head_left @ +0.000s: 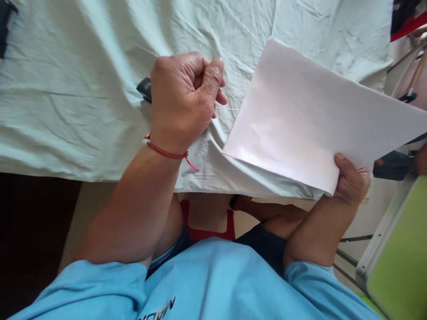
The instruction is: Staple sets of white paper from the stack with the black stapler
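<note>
- Bench (pixel 66 89) covered in a wrinkled pale green cloth; its near edge runs left-right across the middle of the view, floor and the person's legs below.
- White paper sheet (pixel 310 120) held up over the right part of the bench, tilted, mostly clear of the cloth.
- Sheet's long axis runs from its lower-left edge up toward the upper right; top corner points away from the person, one end runs out of frame on the right.
- Right hand (pixel 350 180) pinches the sheet's near lower corner: thumb on top, the other fingers under the paper, clamped on it.
- Left hand (pixel 185 100) is well apart from the sheet, to its left, over the cloth. Fingers curled together into a loose fist, thumb against the index.
- A small dark object (pixel 144 89) shows just behind the left hand, mostly hidden; can't tell what it is or whether the hand grips it.
- Red string bracelet (pixel 167 153) on the left wrist.
- Light blue shirt (pixel 216 280) at bottom; green-topped thing with a grey frame (pixel 396 262) at lower right.
</note>
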`<action>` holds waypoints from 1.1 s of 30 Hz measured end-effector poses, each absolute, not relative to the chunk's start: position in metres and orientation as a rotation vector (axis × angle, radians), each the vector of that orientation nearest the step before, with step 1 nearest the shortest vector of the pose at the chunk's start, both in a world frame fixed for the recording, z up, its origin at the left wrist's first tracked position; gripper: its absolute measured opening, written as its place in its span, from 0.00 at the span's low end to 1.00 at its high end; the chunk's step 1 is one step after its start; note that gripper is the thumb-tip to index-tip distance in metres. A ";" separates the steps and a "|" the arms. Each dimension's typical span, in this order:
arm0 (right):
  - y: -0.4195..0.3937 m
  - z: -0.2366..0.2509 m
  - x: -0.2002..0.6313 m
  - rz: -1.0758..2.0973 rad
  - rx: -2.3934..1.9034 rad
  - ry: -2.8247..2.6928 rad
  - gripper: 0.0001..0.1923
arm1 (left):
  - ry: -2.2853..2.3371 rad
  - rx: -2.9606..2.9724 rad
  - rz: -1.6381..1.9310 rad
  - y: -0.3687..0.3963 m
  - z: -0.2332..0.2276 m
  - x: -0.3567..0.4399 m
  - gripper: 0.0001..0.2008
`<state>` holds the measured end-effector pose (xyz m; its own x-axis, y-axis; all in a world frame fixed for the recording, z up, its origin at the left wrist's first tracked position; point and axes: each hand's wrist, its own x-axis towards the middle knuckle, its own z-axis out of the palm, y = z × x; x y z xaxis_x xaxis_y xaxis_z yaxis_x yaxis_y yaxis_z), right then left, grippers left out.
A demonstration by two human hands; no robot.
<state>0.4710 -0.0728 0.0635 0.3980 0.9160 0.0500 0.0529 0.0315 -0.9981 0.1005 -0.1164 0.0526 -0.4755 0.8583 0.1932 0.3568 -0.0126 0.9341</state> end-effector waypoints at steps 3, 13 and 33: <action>-0.072 0.060 0.472 0.833 -1.378 -0.953 0.22 | 1.726 1.287 1.779 -0.094 0.043 0.110 0.15; -0.062 0.056 0.474 0.748 -1.284 -0.915 0.17 | 1.374 1.582 1.725 -0.103 0.049 0.132 0.24; -0.068 0.051 0.505 0.739 -1.338 -0.956 0.22 | 1.318 0.967 1.334 -0.136 0.039 0.161 0.13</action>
<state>0.5051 -0.0682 0.0512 0.4473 0.8830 0.1421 0.0852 0.1161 -0.9896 0.1611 -0.1357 0.0389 -0.1960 0.9757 -0.0978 -0.1094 0.0774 0.9910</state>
